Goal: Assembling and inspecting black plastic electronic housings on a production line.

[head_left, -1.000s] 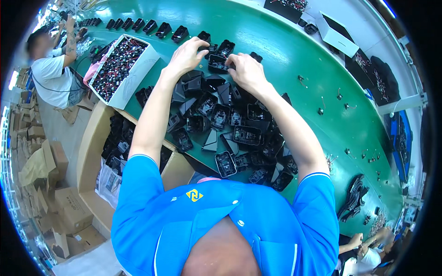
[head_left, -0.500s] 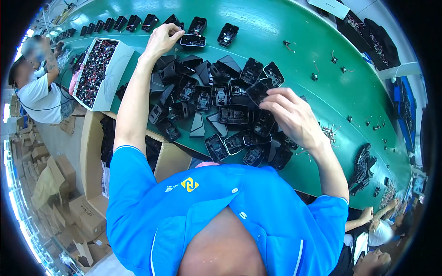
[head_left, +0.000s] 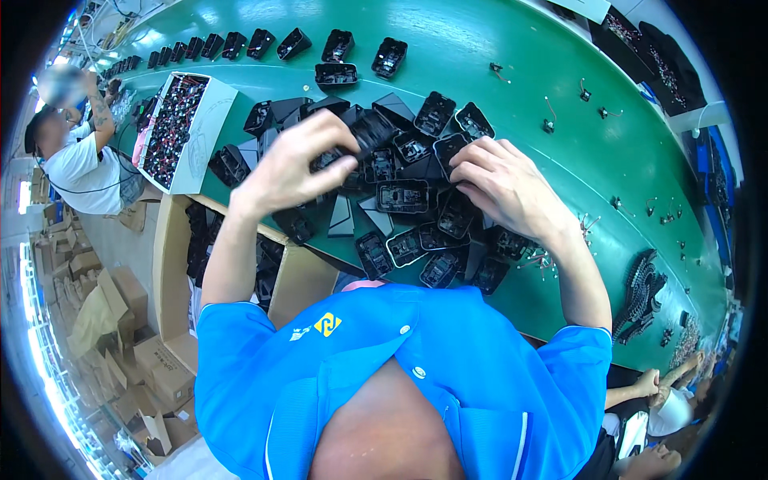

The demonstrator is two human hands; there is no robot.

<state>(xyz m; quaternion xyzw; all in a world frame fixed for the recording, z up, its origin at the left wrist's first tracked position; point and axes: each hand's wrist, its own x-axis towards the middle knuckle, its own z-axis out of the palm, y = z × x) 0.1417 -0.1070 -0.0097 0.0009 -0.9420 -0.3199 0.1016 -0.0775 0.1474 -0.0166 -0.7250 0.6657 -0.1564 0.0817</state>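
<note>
My left hand point(head_left: 300, 168) is over the left part of a heap of black plastic housings point(head_left: 404, 196). Between its thumb and fingers is a black housing point(head_left: 370, 134), smeared by motion and tilted. Over the right side of the heap, my right hand point(head_left: 508, 186) has its bent fingers at the edge of another open black housing point(head_left: 450, 150). The fingers hide part of that housing. Those in the heap lie at many angles, some with their open side up and small parts inside.
A row of black housings point(head_left: 260, 44) runs along the far side of the green table point(head_left: 456, 48). To the left stands a white box point(head_left: 196, 136) of small wired parts. Loose wired parts point(head_left: 548, 126) and black strips point(head_left: 638, 296) lie rightward. Co-workers sit at both sides.
My left hand has come back from the far housings to the heap and now has a housing in it. One housing stays behind, near the far row. My right hand has barely shifted.
</note>
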